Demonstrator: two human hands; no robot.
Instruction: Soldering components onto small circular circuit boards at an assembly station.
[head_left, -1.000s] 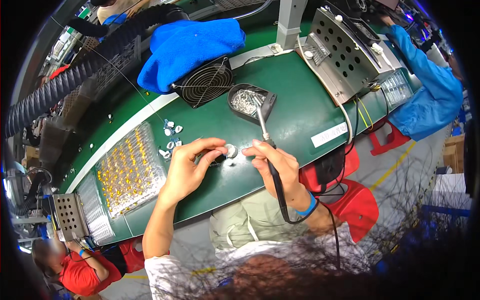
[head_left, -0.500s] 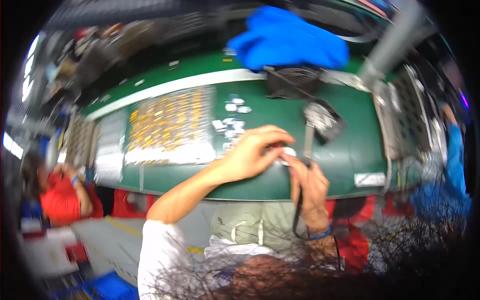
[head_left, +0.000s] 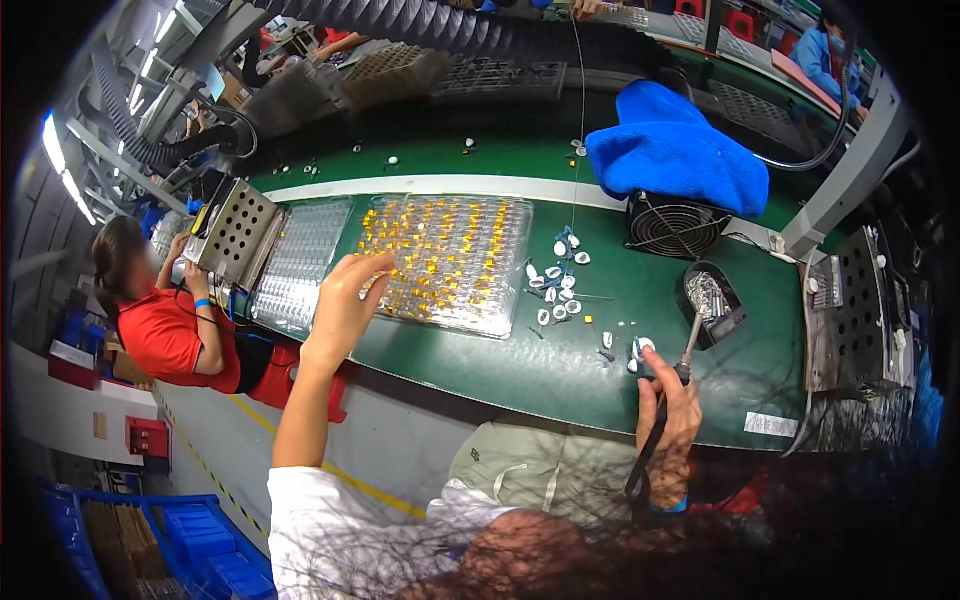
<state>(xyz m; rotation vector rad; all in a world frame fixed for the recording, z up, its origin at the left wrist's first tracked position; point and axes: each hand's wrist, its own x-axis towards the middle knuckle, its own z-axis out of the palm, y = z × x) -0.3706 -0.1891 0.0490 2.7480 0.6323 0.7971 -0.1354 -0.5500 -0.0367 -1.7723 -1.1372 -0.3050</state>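
Note:
My left hand [head_left: 348,305] is raised over the near left corner of a clear tray [head_left: 515,290] filled with small yellow pieces [head_left: 430,266]. Its fingers curve forward, thumb and forefinger slightly apart, and I see nothing between them. In my right hand [head_left: 675,415] is a soldering iron [head_left: 690,345], its dark handle between the fingers and its metal shaft reaching the black box of metal wool [head_left: 705,292]. The same hand's fingertips touch a small white rounded part [head_left: 640,352] at the bench. Several similar white oval parts [head_left: 553,272] with dark wires lie between tray and box.
A second clear tray [head_left: 300,260] lies to the left. Behind the box stand a black fan [head_left: 675,232] and a blue cloth [head_left: 685,150]. Perforated metal boxes [head_left: 240,225] flank the green bench [head_left: 440,362]. At the left works a person in red [head_left: 170,325].
My left hand has left the white part near my right hand and moved left to the yellow pieces. My right hand has shifted slightly right in view, still with the iron. The view has turned and sharpened.

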